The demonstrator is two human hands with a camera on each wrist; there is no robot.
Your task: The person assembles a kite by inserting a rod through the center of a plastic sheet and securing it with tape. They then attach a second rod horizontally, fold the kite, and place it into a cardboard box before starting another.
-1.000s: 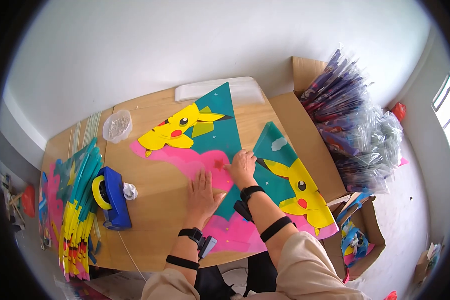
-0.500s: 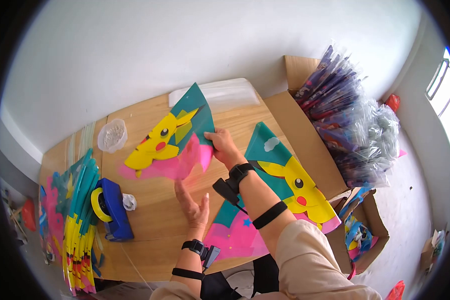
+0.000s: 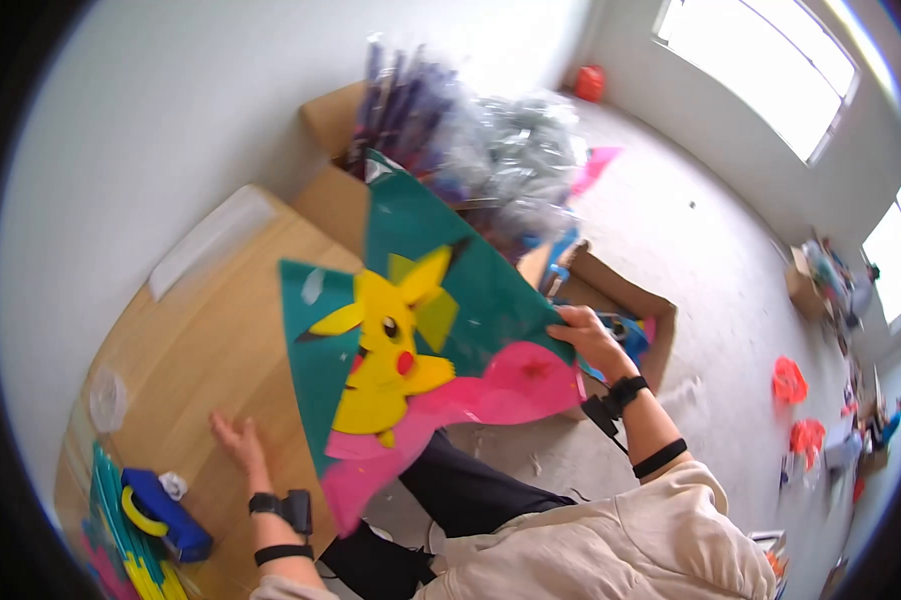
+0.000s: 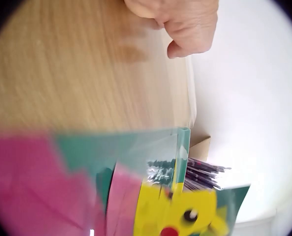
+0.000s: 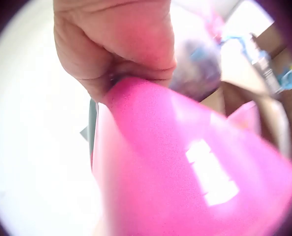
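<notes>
My right hand pinches the right edge of a thin, glossy teal and pink sheet with a yellow cartoon character on it. The sheet hangs raised over the table's right side. In the right wrist view, the thumb and fingers grip its pink part, which bends below them. A second similar sheet, with a white cloud, shows at the left behind the held one, which covers most of it. Over the wooden tabletop, my left hand holds nothing, its fingers spread loosely.
A blue tape dispenser stands at the table's near left, beside bundled teal and yellow pieces and a clear bowl. Behind the held sheet, a carton holds plastic-wrapped items. Another open carton stands on the floor.
The right hand has lifted the sheet off the table and carried it right, across the second sheet. The left hand has let go of it. The head view has swung right.
</notes>
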